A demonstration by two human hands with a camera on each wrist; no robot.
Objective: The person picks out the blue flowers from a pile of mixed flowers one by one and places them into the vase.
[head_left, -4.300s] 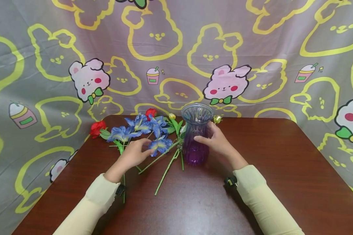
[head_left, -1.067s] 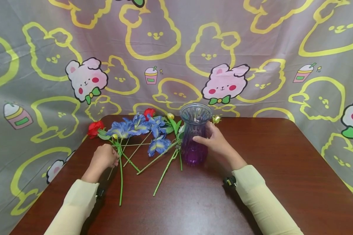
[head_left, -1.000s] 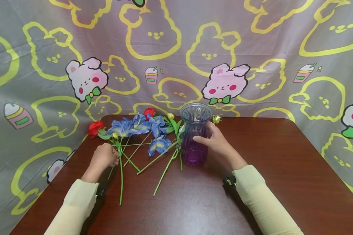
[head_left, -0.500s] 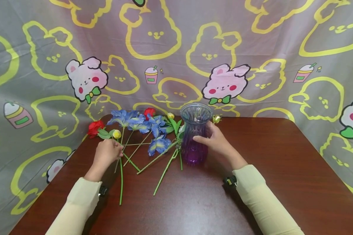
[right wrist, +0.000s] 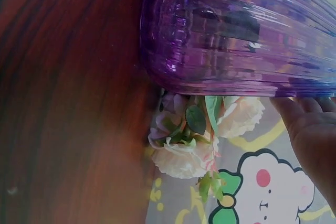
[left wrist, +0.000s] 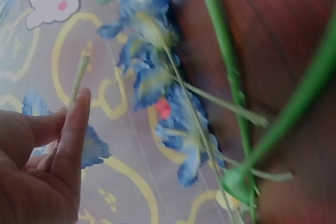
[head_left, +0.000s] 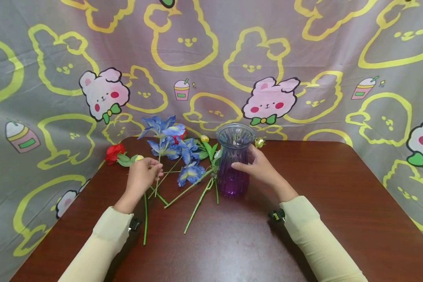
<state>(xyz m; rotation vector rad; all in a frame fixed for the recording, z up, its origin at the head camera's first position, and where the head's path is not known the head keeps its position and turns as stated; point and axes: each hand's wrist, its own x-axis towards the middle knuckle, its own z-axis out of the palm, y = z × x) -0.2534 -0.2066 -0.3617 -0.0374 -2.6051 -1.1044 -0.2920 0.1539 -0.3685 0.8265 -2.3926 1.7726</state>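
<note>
My left hand pinches the thin stem of a blue artificial iris, whose bloom stands raised above the other flowers. In the left wrist view the cut end of that stem pokes out past the fingertips, with blue petals behind the hand. A ribbed glass vase, purple at the base and clear at the flared rim, stands upright on the table. My right hand grips its right side, thumb across the front and fingers behind. More blue irises lie between the left hand and the vase.
Red flowers lie at the table's back left, with a green stem nearer the front. Cream flowers lie behind the vase. A patterned curtain hangs behind the brown table.
My left hand moved from the lowest iris to the left, took hold of an iris stem, then lifted that flower and brought it rightward. My right hand has stayed on the vase.
</note>
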